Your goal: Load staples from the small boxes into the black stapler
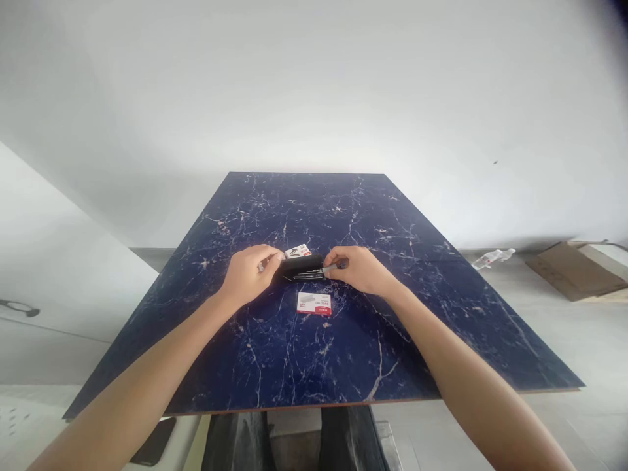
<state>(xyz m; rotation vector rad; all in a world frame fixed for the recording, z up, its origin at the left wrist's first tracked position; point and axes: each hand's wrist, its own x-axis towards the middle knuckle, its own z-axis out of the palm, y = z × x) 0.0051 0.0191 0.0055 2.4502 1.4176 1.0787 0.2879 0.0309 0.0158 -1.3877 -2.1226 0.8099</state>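
A black stapler (303, 263) lies sideways across the middle of the dark blue table, its top and base parted and metal showing inside. At its left end my left hand (250, 271) is closed, thumb and fingers gripping the stapler. My right hand (360, 269) pinches the stapler's right end, where a greyish piece shows between the fingers; I cannot make out exactly what it is. Just behind the stapler sits a small white box (298, 251) with a stapler printed on it. Nearer to me lies a white and red box (314, 303) picturing staples.
The table (255, 366) has a dark blue marble pattern and stands close to a white wall. On the floor to the right are a cardboard box (574, 268) and a crumpled clear plastic item (493, 258). A dark flat object (154, 442) is below the table's left front edge.
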